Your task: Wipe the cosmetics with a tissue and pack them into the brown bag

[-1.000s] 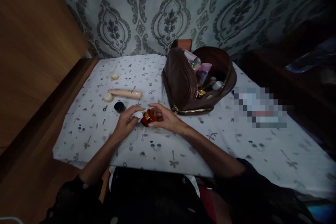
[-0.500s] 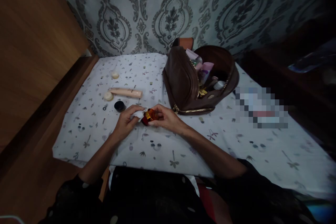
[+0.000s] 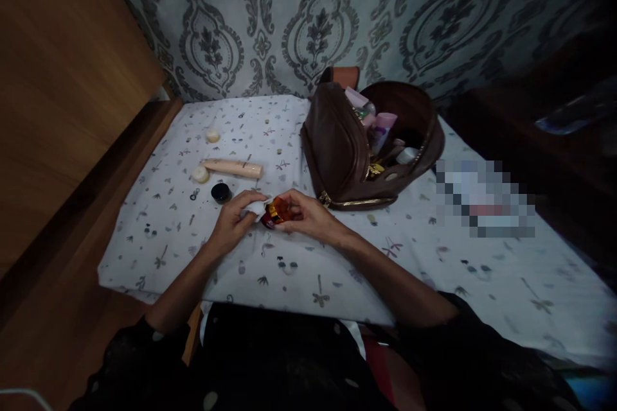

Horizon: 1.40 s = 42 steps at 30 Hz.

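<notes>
In my right hand (image 3: 308, 215) is a small amber and dark red bottle (image 3: 278, 210) with a gold band, lying on its side between thumb and fingers. My left hand (image 3: 235, 218) pinches a crumpled white tissue (image 3: 258, 207) and presses it against the bottle's left end. Both hands are just above the table near its front. Close to my left hand sits a small round black jar (image 3: 221, 192). Behind that lies a peach-coloured tube (image 3: 234, 169), flat on the cloth.
An unzipped brown bag (image 3: 337, 148) filled with tubes and other small items stands right of centre. Two small cream-coloured jars, one nearer (image 3: 200, 174) and one farther (image 3: 213, 135), sit at the left. A blurred-out object (image 3: 486, 196) lies at the right on the patterned tablecloth (image 3: 193, 257).
The view has shifted slightly. The bottle is turned a little, showing more of its amber part, and the tissue still touches its end. Other things stay in place.
</notes>
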Motion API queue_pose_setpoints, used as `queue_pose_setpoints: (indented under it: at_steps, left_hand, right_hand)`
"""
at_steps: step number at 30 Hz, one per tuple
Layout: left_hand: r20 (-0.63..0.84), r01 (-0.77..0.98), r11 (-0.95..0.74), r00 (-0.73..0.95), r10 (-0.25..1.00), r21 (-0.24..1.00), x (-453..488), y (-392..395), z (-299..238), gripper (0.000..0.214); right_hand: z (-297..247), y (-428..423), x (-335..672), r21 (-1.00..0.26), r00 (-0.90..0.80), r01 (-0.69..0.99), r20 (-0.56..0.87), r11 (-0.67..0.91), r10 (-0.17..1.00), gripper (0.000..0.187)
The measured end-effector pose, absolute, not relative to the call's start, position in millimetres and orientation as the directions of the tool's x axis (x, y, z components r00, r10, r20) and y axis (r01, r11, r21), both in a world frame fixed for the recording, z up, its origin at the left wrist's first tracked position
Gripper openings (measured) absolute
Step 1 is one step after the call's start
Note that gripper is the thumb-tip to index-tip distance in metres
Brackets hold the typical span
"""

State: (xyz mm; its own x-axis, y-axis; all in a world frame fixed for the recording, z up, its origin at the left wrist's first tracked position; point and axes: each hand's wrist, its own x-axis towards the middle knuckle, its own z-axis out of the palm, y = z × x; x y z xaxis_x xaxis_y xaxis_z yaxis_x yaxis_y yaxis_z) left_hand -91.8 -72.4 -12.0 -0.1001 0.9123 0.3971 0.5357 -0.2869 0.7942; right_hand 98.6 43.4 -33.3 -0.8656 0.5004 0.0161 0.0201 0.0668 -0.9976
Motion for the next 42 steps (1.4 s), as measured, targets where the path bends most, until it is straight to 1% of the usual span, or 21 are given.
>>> queue_pose_setpoints:
  at_steps: [2,4,7,8,9,11,13,16,18,20,22,24,25,27,29,33,35,37,39,41,42]
  left_hand:
    - [0.400,0.541,-0.290,-0.096,0.912,0.790,-91.6,-72.8,-12.5,0.026]
    - [0.392,0.541,-0.282,-0.098,0.915,0.793,-91.3,-73.2,-12.7,0.026]
    - [0.383,0.536,-0.276,-0.096,0.919,0.798,-90.9,-73.5,-12.2,0.026]
    - [0.380,0.536,-0.274,-0.096,0.920,0.799,-90.9,-73.4,-11.9,0.026]
    - [0.380,0.535,-0.274,-0.097,0.920,0.799,-91.0,-73.3,-11.5,0.026]
    - [0.384,0.533,-0.277,-0.098,0.918,0.800,-91.3,-73.1,-11.0,0.026]
    - [0.394,0.533,-0.287,-0.096,0.914,0.796,-91.7,-72.9,-10.7,0.027]
    - [0.398,0.543,-0.293,-0.084,0.914,0.787,-91.9,-72.8,-11.0,0.028]
    - [0.392,0.545,-0.292,-0.075,0.917,0.786,-91.9,-72.9,-11.8,0.027]
    - [0.393,0.542,-0.294,-0.073,0.917,0.787,-91.8,-72.8,-12.8,0.026]
    - [0.395,0.539,-0.298,-0.071,0.916,0.788,-91.7,-72.8,-13.7,0.026]
    - [0.396,0.538,-0.298,-0.072,0.916,0.788,-91.6,-72.9,-14.1,0.027]
    - [0.393,0.539,-0.296,-0.072,0.917,0.789,-91.5,-73.0,-14.1,0.027]
    - [0.391,0.542,-0.292,-0.075,0.917,0.788,-91.5,-73.3,-13.8,0.028]
    - [0.399,0.549,-0.297,-0.072,0.914,0.781,-91.6,-73.4,-13.2,0.028]
    - [0.425,0.566,-0.327,-0.046,0.904,0.757,-92.1,-73.2,-12.0,0.028]
    - [0.443,0.578,-0.346,-0.031,0.896,0.739,-92.0,-73.2,-11.7,0.028]
    - [0.466,0.597,-0.366,-0.015,0.884,0.714,-91.1,-73.6,-11.6,0.030]
    - [0.491,0.626,-0.384,0.002,0.871,0.679,-89.5,-74.2,-11.8,0.032]
    - [0.514,0.663,-0.399,0.026,0.858,0.633,-87.6,-74.8,-12.0,0.035]
    - [0.525,0.682,-0.406,0.038,0.850,0.609,-86.6,-75.1,-12.1,0.036]
  right_hand:
    - [-33.4,43.0,98.0,-0.994,-0.843,0.054,0.006,0.096,0.538,0.051]
    - [-33.0,44.1,98.8,-0.992,-0.838,0.058,0.012,0.110,0.545,0.055]
    - [-30.9,46.9,101.6,-0.995,-0.884,-0.004,0.052,0.103,0.465,0.076]
    - [-30.1,47.7,102.6,-0.995,-0.901,-0.031,0.070,0.097,0.429,0.079]
    - [-29.4,48.2,103.3,-0.994,-0.914,-0.053,0.085,0.093,0.397,0.077]
    - [-28.7,48.5,103.9,-0.993,-0.923,-0.067,0.099,0.096,0.371,0.066]
    - [-29.4,47.5,103.1,-0.991,-0.909,-0.045,0.092,0.125,0.406,0.059]
    - [-32.5,45.5,101.0,-0.985,-0.869,0.032,0.056,0.170,0.491,0.055]
    - [-34.4,45.1,100.2,-0.984,-0.849,0.069,0.027,0.162,0.527,0.051]
    - [-34.8,46.0,100.7,-0.985,-0.842,0.080,0.015,0.151,0.540,0.053]
    - [-33.3,47.9,102.5,-0.987,-0.858,0.057,0.028,0.148,0.513,0.066]
    - [-30.8,49.9,104.8,-0.992,-0.897,-0.004,0.061,0.130,0.439,0.080]
    - [-29.6,50.6,105.8,-0.993,-0.915,-0.037,0.080,0.114,0.396,0.080]
    - [-28.1,51.1,106.7,-0.992,-0.933,-0.074,0.104,0.098,0.345,0.069]
    - [-27.9,50.5,106.1,-0.991,-0.924,-0.061,0.102,0.122,0.369,0.060]
    - [-28.4,48.3,102.7,-0.982,-0.861,0.038,0.061,0.184,0.505,0.053]
    - [-27.9,47.6,101.8,-0.977,-0.836,0.075,0.046,0.197,0.546,0.052]
    - [-27.3,47.2,101.4,-0.974,-0.821,0.080,0.057,0.213,0.568,0.055]
    - [-27.5,47.2,100.9,-0.976,-0.820,0.045,0.087,0.215,0.566,0.063]
    - [-29.1,47.5,99.8,-0.986,-0.828,-0.021,0.111,0.168,0.549,0.068]
    - [-30.4,47.8,99.1,-0.990,-0.834,-0.050,0.112,0.128,0.541,0.066]
